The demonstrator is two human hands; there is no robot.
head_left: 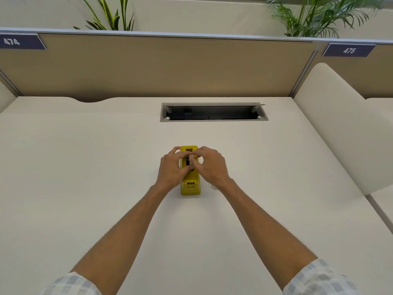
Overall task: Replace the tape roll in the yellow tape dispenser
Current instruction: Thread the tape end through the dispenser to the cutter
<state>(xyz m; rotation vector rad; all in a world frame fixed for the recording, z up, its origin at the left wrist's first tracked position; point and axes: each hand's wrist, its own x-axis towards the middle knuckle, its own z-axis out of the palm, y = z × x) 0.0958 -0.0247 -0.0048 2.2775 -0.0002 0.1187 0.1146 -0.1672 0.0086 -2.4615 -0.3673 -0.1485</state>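
The yellow tape dispenser [190, 185] stands on the white desk [85, 167], its long axis pointing away from me. Both hands meet over its middle slot. My left hand [172, 167] closes in from the left and my right hand [210, 166] from the right, fingertips pinched on a tape roll [188, 161] with a dark core and pale rim that sits in the slot. Fingers hide most of the roll. A small pale object [213, 186] peeks out beside my right wrist; I cannot tell what it is.
An open cable hatch [213, 112] is cut into the desk beyond the dispenser. A tan partition [159, 67] closes the far edge, plants behind it. A white rounded divider [344, 128] stands on the right.
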